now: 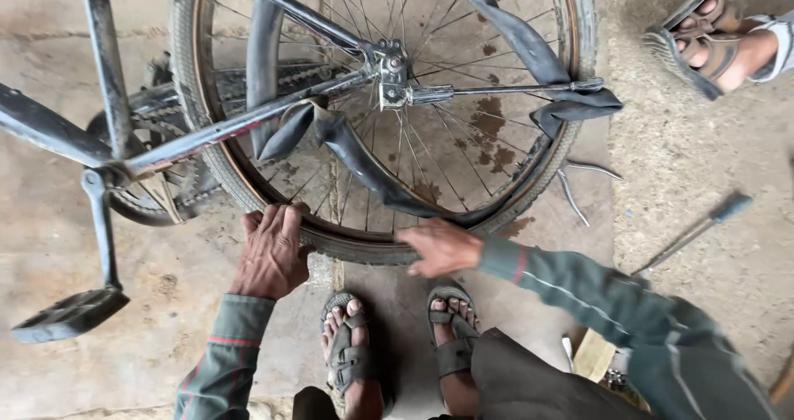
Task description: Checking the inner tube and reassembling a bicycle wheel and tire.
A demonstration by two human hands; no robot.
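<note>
While the bicycle wheel [389, 114] lies close in front of the person's sandalled feet [405, 346], the left hand [269, 250] presses on the tyre [364, 246] at the wheel's near edge, its fingers [277, 221] spread only a little and curled over the rubber rather than clenched. Just to its right, the right hand [438, 246] also rests on the tyre, fingers loosely extended toward the left and lying flat along the tread; it seems to push rather than grip, though motion blur makes this hard to judge. A slack black inner tube [356, 151] hangs out of the rim and drapes across the spokes and the frame stays [248, 122]. The top of the wheel and much of the frame are cut off by the picture's edge, and the chain area behind the pedal [70, 312] is dim. Everything lies on a stained concrete floor [711, 255], where a metal tyre lever [579, 180] and a blue-handled screwdriver [695, 230] lie to the right. Another person's sandalled foot [711, 44] shows at the upper right.
</note>
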